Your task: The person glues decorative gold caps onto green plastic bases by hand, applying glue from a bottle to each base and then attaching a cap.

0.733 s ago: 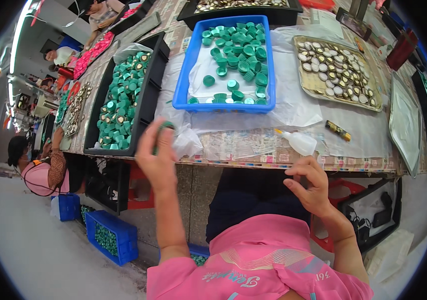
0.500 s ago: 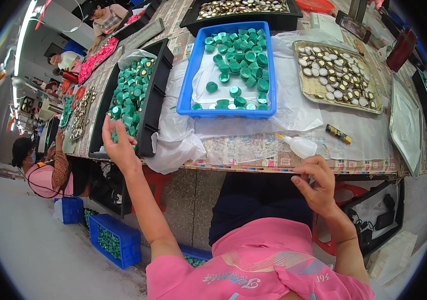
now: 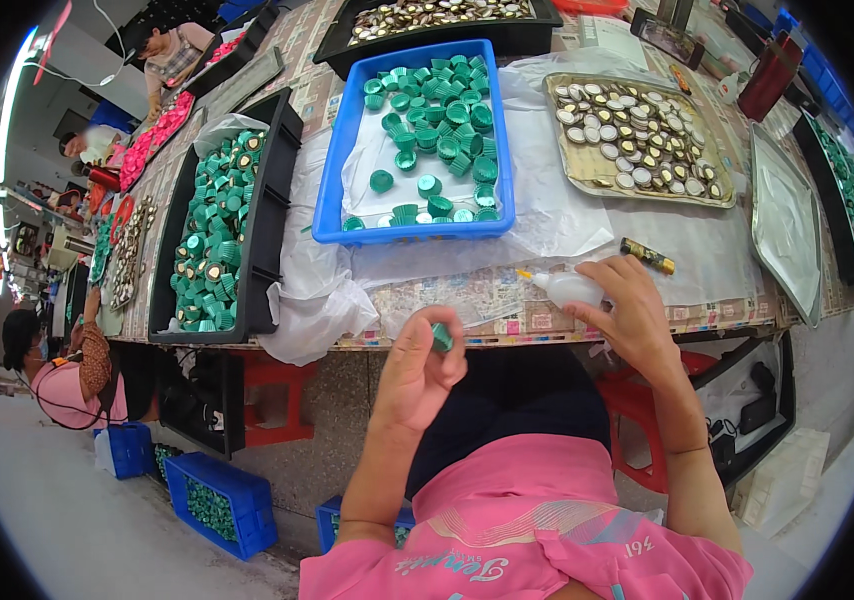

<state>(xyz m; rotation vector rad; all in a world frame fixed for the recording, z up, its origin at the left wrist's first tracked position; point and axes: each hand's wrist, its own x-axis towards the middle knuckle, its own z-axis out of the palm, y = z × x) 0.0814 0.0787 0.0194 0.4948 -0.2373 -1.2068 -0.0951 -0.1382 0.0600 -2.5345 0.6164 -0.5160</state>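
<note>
Close to the table's front edge, my left hand [image 3: 415, 375] pinches a small green fluted cup [image 3: 442, 338] between thumb and fingers. On the other side, my right hand [image 3: 632, 308] has its thumb and fingers around the rear of a white squeeze bottle [image 3: 565, 288] with an orange tip. The bottle lies on its side on the table, its tip pointing left. Ahead of my hands is a blue tray [image 3: 414, 236] with several green fluted cups, some upside down. Right of it, a metal tray [image 3: 587, 190] holds small round dark pieces with white or gold faces.
A black crate [image 3: 265, 250] full of green cups stands on the left. Beside the bottle lies a black and gold tube [image 3: 647, 256]. Further right are a bare metal tray [image 3: 785, 215] and a dark red flask [image 3: 771, 78]. Another person [image 3: 72, 365] sits at far left.
My left hand has come from the black crate back to the front edge, now with a green cup in it. My right hand has moved forward onto the squeeze bottle. The view has shifted slightly.
</note>
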